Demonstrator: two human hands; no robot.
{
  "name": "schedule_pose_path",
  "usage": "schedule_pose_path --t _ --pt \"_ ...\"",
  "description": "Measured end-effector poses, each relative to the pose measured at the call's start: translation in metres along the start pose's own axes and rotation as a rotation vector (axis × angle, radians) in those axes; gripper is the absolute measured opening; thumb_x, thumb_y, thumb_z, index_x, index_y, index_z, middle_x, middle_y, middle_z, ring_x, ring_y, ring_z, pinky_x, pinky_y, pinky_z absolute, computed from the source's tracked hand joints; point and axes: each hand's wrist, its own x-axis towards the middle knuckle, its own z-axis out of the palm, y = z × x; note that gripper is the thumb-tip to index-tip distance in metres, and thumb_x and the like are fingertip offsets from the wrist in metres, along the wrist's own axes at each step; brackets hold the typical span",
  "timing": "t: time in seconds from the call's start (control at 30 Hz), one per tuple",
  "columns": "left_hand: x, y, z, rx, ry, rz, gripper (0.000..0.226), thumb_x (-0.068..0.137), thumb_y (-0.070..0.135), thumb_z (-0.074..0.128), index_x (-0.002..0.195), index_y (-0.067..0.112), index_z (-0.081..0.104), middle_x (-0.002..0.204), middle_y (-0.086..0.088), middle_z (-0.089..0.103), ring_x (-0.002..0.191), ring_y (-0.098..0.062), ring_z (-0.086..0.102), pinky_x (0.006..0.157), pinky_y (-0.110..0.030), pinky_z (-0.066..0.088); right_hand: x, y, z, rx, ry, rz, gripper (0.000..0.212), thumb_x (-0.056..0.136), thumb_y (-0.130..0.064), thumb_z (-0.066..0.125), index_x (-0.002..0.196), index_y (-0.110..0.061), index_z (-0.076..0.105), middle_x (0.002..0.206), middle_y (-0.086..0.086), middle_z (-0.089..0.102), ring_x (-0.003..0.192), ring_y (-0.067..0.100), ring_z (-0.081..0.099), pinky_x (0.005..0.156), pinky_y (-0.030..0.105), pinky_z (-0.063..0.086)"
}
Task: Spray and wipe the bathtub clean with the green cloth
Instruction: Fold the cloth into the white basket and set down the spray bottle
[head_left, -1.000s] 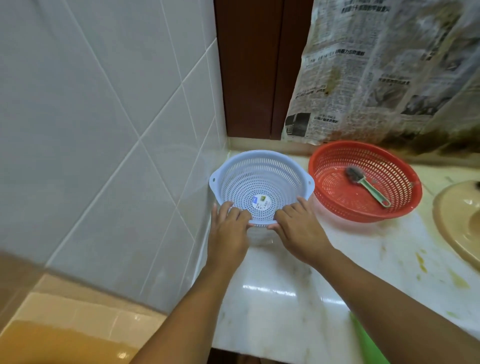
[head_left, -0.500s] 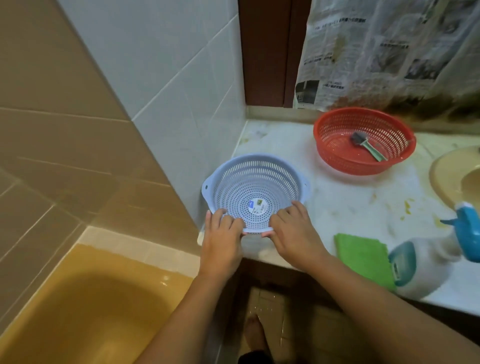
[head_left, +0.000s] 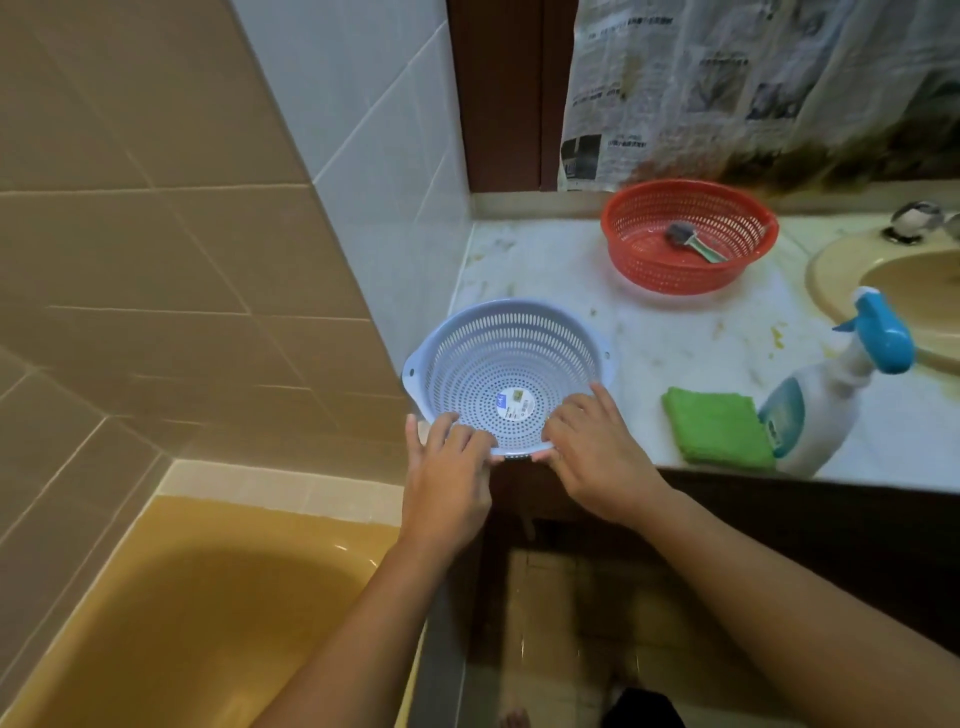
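Lying on stained marble counter (head_left: 649, 332) near the bathtub (head_left: 182, 623): green cloth (head_left: 717, 426)

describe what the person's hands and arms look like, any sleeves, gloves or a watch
The left hand and right hand are bare, with no gloves. Both forearms are uncovered as far as the view shows, with no sleeve reaching into the frame. No watch or bracelet shows at either wrist.

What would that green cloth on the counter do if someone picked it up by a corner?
The green cloth looks like soft, fuzzy fabric folded square, so it would probably sag and unfold. It seems light for its size. Pushed, it would likely bunch rather than slide, and it lies near the front edge of the counter.
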Motion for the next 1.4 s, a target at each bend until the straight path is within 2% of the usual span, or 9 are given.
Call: schedule_pose_path --t 0.1,0.23,0.33,0.43,0.53,0.7,1.07,1.27,1.4 --pt "-0.003 -0.005 -0.006 -0.101 -0.024 0.010 0.017 0.106 0.032 0.049 0.115 0.026 0.062 0.124 0.008 0.061 0.149 -0.023 0.034 0.125 -0.063 0.008 -0.007 -0.010 -0.003 0.061 0.032 0.066 0.036 0.102 -0.041 0.041 0.110 -0.018 0.067 0.115 0.002 0.060 0.128 0.028 0.047 0.126 0.054 0.014" --pt "-0.011 -0.006 -0.014 -0.234 0.019 0.009 0.033 0.106 0.029 0.054 0.137 0.022 0.058 0.145 0.004 0.054 0.154 -0.025 0.027 0.127 -0.058 0.006 -0.026 -0.026 -0.011 0.211 0.169 0.163 0.029 0.102 -0.022 0.056 0.128 -0.010 0.063 0.130 0.008 0.057 0.130 0.030 0.048 0.119 0.052 0.034" --pt "-0.018 0.007 -0.018 -0.260 0.147 0.147 0.035 0.102 0.019 0.061 0.136 0.013 0.061 0.141 -0.007 0.056 0.146 -0.035 0.038 0.124 -0.060 0.024 -0.046 -0.039 -0.022 0.306 0.256 0.270 0.038 0.102 -0.019 0.059 0.138 -0.008 0.058 0.142 0.007 0.054 0.138 0.025 0.045 0.124 0.035 0.027" --pt "-0.021 0.038 -0.021 -0.381 0.210 0.328 0.033 0.097 0.007 0.065 0.131 0.006 0.064 0.131 -0.010 0.059 0.133 -0.030 0.049 0.119 -0.042 0.036 -0.064 -0.046 -0.031 0.381 0.330 0.405 0.038 0.102 -0.013 0.060 0.140 -0.007 0.056 0.142 0.005 0.056 0.137 0.018 0.047 0.121 0.029 0.030" --pt "-0.017 0.070 -0.018 -0.512 0.113 0.401 0.035 0.099 0.004 0.061 0.134 0.005 0.062 0.132 -0.006 0.060 0.127 -0.019 0.054 0.116 -0.021 0.033 -0.080 -0.047 -0.045 0.457 0.376 0.577 0.038 0.104 -0.014 0.057 0.142 -0.010 0.055 0.142 0.000 0.057 0.136 0.011 0.048 0.118 0.022 0.031" --pt "0.000 0.109 0.004 -0.635 -0.069 0.376 0.038 0.102 0.007 0.056 0.139 0.010 0.059 0.133 -0.002 0.064 0.124 -0.012 0.058 0.109 -0.015 0.037 -0.107 -0.033 -0.060 0.500 0.398 0.791 0.040 0.107 -0.020 0.051 0.146 -0.012 0.054 0.145 0.000 0.056 0.136 0.012 0.049 0.118 0.029 0.034" --pt "0.062 0.170 0.049 -0.721 -0.556 -0.137 0.050 0.105 0.037 0.053 0.152 0.027 0.041 0.142 -0.005 0.056 0.120 -0.020 0.060 0.102 -0.036 0.048 -0.127 0.021 -0.066 0.516 0.260 1.030 0.045 0.110 -0.026 0.045 0.153 -0.013 0.048 0.155 0.004 0.050 0.145 0.017 0.041 0.118 0.026 0.026" --pt "0.104 0.192 0.076 -0.797 -0.596 -0.307 0.048 0.105 0.037 0.054 0.148 0.025 0.036 0.126 -0.004 0.065 0.108 -0.026 0.065 0.091 -0.036 0.052 -0.124 0.057 -0.051 0.509 0.097 1.027 0.050 0.111 -0.028 0.042 0.158 -0.011 0.037 0.163 0.007 0.039 0.152 0.019 0.028 0.117 0.020 0.012" --pt "0.129 0.214 0.093 -1.112 -0.643 -0.686 0.048 0.101 0.028 0.063 0.138 0.025 0.031 0.120 -0.004 0.057 0.106 -0.030 0.068 0.083 -0.053 0.063 -0.129 0.063 -0.042 0.502 0.137 0.999 0.049 0.110 -0.025 0.045 0.157 -0.011 0.041 0.159 0.005 0.043 0.150 0.015 0.029 0.119 0.019 0.015"
